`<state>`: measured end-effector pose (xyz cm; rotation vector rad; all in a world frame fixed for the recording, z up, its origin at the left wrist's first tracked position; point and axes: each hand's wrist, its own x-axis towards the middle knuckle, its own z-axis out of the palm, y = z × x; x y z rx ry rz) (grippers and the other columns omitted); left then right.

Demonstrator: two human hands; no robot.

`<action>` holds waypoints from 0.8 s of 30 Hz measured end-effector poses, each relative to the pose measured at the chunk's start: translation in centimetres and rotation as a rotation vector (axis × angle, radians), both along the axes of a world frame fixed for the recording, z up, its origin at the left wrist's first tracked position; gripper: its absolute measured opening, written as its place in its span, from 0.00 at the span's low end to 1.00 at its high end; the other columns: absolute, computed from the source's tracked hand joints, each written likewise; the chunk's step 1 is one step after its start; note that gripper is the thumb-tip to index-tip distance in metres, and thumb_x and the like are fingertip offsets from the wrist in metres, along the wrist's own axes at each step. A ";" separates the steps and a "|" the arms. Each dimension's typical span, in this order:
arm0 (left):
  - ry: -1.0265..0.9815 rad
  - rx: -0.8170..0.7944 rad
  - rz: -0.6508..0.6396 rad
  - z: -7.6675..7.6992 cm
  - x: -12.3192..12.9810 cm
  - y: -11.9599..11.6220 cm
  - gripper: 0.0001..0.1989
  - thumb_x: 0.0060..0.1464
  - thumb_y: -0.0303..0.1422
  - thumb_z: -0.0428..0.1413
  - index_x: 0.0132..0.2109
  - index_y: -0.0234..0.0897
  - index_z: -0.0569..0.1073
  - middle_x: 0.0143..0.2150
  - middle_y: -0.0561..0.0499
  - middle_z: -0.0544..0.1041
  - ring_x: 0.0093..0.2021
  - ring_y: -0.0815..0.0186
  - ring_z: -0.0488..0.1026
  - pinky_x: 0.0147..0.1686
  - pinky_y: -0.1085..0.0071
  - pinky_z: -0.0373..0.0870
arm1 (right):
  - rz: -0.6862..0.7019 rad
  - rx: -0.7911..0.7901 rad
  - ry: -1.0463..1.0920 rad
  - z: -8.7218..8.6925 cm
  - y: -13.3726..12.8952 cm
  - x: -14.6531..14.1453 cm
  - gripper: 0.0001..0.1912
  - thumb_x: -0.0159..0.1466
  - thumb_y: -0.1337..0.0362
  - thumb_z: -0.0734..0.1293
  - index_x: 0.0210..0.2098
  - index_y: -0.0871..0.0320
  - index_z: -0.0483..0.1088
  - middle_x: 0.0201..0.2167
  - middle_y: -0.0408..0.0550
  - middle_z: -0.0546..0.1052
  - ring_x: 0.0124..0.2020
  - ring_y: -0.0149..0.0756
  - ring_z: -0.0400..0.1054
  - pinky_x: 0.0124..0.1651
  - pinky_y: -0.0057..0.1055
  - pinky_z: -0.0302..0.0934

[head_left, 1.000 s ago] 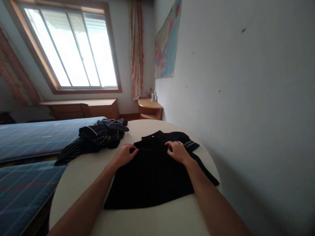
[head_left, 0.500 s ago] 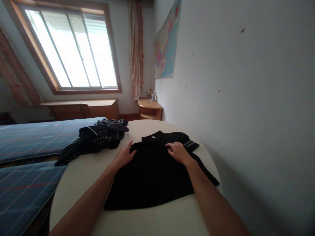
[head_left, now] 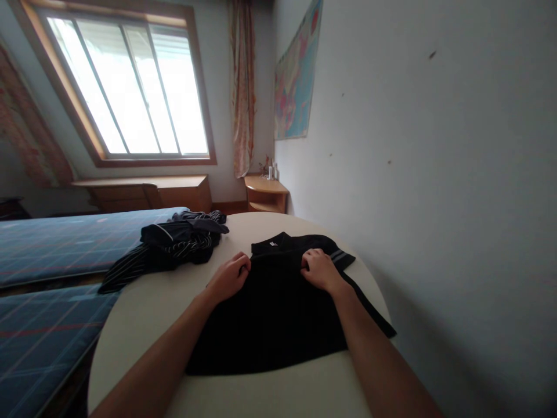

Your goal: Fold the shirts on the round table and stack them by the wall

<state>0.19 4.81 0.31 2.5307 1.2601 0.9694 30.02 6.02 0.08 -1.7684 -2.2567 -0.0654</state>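
- Your left hand [head_left: 230, 276] is closed, its thumb and fingers pinching the left edge of the black garment [head_left: 270, 319] near its collar end.
- Your right hand [head_left: 319, 268] is also closed, fingers curled in on the cloth farther right, just beside the striped sleeve [head_left: 342, 258]; the exact fold between its fingertips is hidden.
- The black garment lies spread on the round, pale bench [head_left: 261, 397] in front of you, its wide end nearest you and its collar [head_left: 282, 238] at the far side, with a small light label [head_left: 272, 244] showing inside.
- The striped sleeve, with grey bands, points to the right beyond your right hand, and another narrow part of the cloth slants down to the bench's right rim.
- To the left, apart from the black garment, a crumpled pile of dark clothes [head_left: 187, 238], some of it striped, lies across the bench's far left edge and reaches toward the blue checked mattresses [head_left: 65, 244].
- Beyond the bench, you face a wooden corner shelf [head_left: 265, 184] with small bottles [head_left: 270, 173] on it, and a window [head_left: 130, 87]; a map [head_left: 296, 81] hangs on the wall to the right.
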 end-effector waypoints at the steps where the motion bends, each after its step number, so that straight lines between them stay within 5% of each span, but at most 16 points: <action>1: 0.024 -0.004 -0.017 0.1 0.1 -0.2 0.08 0.54 0.25 0.47 0.34 0.40 0.69 0.36 0.50 0.72 0.36 0.63 0.69 0.41 0.68 0.67 | -0.010 0.001 -0.002 -0.1 0.0 0.1 0.04 0.57 0.65 0.67 0.33 0.56 0.73 0.48 0.52 0.74 0.53 0.46 0.62 0.54 0.40 0.55; 4: 0.097 -0.031 -0.055 0.1 0.5 -0.7 0.13 0.51 0.24 0.48 0.40 0.40 0.72 0.35 0.51 0.73 0.37 0.63 0.70 0.41 0.67 0.67 | -0.034 -0.003 -0.005 0.0 -0.1 0.4 0.04 0.57 0.67 0.66 0.32 0.56 0.73 0.53 0.51 0.73 0.56 0.48 0.60 0.56 0.43 0.55; 8: 0.156 -0.102 -0.086 -0.1 1.0 -1.1 0.27 0.52 0.25 0.48 0.60 0.40 0.68 0.39 0.49 0.77 0.41 0.60 0.72 0.46 0.65 0.68 | -0.040 0.075 0.078 0.6 0.0 0.3 0.10 0.60 0.70 0.62 0.35 0.56 0.74 0.55 0.51 0.74 0.57 0.45 0.62 0.60 0.43 0.54; 15: 0.336 -0.089 -0.215 0.1 2.4 -2.0 0.18 0.49 0.24 0.50 0.41 0.43 0.81 0.37 0.49 0.79 0.43 0.57 0.72 0.50 0.60 0.68 | 0.281 0.224 0.222 1.1 -0.8 -3.6 0.23 0.71 0.64 0.53 0.63 0.54 0.64 0.63 0.49 0.69 0.69 0.40 0.52 0.70 0.47 0.41; 18: 0.342 -0.067 -0.239 0.2 2.7 -2.4 0.16 0.46 0.24 0.52 0.37 0.42 0.81 0.34 0.49 0.78 0.41 0.57 0.72 0.46 0.62 0.69 | 0.333 0.136 0.150 0.5 -1.3 -5.1 0.22 0.73 0.59 0.53 0.62 0.53 0.65 0.61 0.49 0.71 0.65 0.41 0.59 0.68 0.44 0.44; 24: 0.320 -0.041 -0.209 0.5 2.7 -2.7 0.13 0.50 0.25 0.53 0.39 0.42 0.79 0.36 0.50 0.78 0.40 0.59 0.73 0.42 0.65 0.68 | 0.177 -0.023 -0.046 0.1 -1.8 -6.1 0.26 0.74 0.54 0.50 0.47 0.53 0.77 0.48 0.52 0.80 0.48 0.44 0.71 0.53 0.40 0.57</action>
